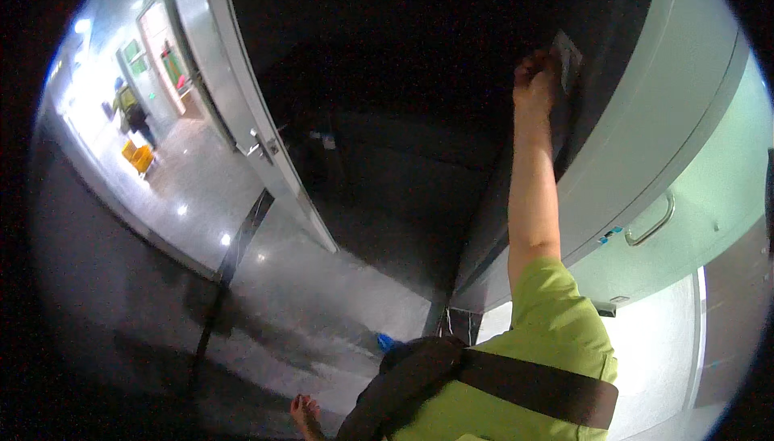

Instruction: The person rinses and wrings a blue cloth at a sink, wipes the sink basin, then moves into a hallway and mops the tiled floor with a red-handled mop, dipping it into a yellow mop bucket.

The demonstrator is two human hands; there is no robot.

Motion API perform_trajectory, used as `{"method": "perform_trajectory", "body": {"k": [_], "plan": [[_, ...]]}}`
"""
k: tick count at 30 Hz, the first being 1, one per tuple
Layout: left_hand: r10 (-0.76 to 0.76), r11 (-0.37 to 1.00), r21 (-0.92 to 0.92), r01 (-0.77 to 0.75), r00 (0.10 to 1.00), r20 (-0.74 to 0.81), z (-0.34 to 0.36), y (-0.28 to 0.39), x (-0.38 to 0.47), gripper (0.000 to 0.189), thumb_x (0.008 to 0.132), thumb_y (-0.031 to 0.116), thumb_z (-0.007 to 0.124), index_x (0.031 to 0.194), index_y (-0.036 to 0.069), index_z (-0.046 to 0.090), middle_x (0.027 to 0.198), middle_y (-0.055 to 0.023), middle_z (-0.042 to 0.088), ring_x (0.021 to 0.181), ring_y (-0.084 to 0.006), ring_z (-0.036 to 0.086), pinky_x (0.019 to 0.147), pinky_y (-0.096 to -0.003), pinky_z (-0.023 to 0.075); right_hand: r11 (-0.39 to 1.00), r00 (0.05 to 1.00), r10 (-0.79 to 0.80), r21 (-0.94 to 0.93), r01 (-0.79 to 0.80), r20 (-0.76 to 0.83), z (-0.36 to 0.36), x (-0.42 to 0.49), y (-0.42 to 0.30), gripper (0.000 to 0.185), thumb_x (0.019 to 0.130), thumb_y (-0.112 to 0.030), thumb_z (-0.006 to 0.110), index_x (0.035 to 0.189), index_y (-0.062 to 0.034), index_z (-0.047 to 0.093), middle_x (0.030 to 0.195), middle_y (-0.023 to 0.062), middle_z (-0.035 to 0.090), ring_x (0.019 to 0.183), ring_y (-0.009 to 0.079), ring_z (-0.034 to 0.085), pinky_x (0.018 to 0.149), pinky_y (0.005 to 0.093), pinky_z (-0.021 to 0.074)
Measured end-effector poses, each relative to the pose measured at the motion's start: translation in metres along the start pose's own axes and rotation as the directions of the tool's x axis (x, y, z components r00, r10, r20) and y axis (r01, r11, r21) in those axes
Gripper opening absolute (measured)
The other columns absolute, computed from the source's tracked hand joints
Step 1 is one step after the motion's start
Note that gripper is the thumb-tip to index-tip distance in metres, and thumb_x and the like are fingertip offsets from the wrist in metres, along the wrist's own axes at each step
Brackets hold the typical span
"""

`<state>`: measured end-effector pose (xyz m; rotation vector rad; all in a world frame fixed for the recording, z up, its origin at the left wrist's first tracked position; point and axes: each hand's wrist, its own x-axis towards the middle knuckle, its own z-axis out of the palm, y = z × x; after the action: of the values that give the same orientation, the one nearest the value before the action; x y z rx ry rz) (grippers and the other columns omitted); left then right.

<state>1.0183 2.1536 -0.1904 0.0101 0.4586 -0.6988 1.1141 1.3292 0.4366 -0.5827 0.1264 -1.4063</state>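
Note:
My right hand (535,75) is raised at the end of an outstretched arm, beside a pale rectangular plate (567,60) on the dark wall. Its fingers look bent. Dimness hides whether they touch the plate. Low in the picture, my left hand (305,409) hangs with loosely bent fingers and no visible object in it. A dark strap (538,386) crosses the yellow-green shirt (550,302). The tip of a blue shoe or shoe cover (387,342) shows below me.
An open door (242,96) with a lever handle (257,146) stands at left. Beyond it, a person (128,108) is beside a yellow cart or bin (138,155). A pale green door (695,211) with a metal pull handle (656,223) is at right. The room ahead is dark.

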Motion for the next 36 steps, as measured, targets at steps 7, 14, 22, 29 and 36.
{"method": "perform_trajectory", "body": {"k": [7,14,22,29,36], "plan": [[0.639,0.141,0.95,0.278,0.707,-0.302,-0.026,0.063,0.078,0.017,0.09,0.02,0.057,0.101,0.008,0.059,0.086,-0.0064,0.06,0.072,-0.0259,0.06,0.056,-0.0396,0.0491,0.965,0.978,-0.203,-0.16,0.207,0.036,-0.032,0.052,0.012,0.018,0.094,-0.023,0.05,0.108,-0.0133,0.053,0.081,0.0016,0.053,0.062,0.0114,0.047,0.051,0.0238,0.0387],[0.678,0.263,0.754,0.602,0.44,-0.589,-0.043,0.142,-0.001,0.007,0.076,0.019,0.063,0.073,0.012,0.061,0.07,-0.005,0.059,0.07,-0.022,0.059,0.055,-0.0406,0.049,0.868,0.933,-0.333,-0.342,0.361,0.14,-0.018,-0.035,0.121,0.012,0.092,-0.021,0.055,0.1,-0.0114,0.054,0.077,0.0003,0.052,0.06,0.0089,0.046,0.051,0.0222,0.0375],[0.832,0.338,0.886,0.317,0.339,-0.439,0.071,0.376,0.136,0.018,0.08,0.021,0.063,0.085,0.004,0.064,0.074,-0.0066,0.061,0.064,-0.0209,0.058,0.056,-0.0362,0.0481,0.903,0.681,0.404,-0.385,-0.191,0.611,0.085,-0.223,0.411,0.01,0.09,-0.018,0.06,0.09,-0.0092,0.055,0.072,-0.0011,0.05,0.058,0.0059,0.045,0.049,0.0204,0.0361],[0.608,0.049,0.982,0.18,0.775,-0.173,0.335,0.478,0.409,0.043,0.086,0.025,0.066,0.121,0.002,0.055,0.112,-0.0106,0.061,0.094,-0.0211,0.063,0.07,-0.035,0.0538,0.534,0.446,0.674,-0.806,0.258,0.589,0.196,-0.325,0.593,0.009,0.089,-0.014,0.061,0.086,-0.0074,0.056,0.069,-0.0019,0.052,0.055,0.0043,0.045,0.049,0.0199,0.0361],[0.449,-0.166,0.968,0.186,0.889,-0.094,0.442,0.6,0.598,0.035,0.086,0.028,0.063,0.113,0.007,0.06,0.101,-0.0082,0.066,0.081,-0.0173,0.064,0.067,-0.0321,0.0508,0.382,0.384,0.799,-0.883,0.272,0.463,0.281,-0.325,0.836,0.009,0.088,-0.013,0.062,0.086,-0.0048,0.058,0.068,-0.0009,0.057,0.058,0.0059,0.051,0.052,0.0223,0.043]]}}
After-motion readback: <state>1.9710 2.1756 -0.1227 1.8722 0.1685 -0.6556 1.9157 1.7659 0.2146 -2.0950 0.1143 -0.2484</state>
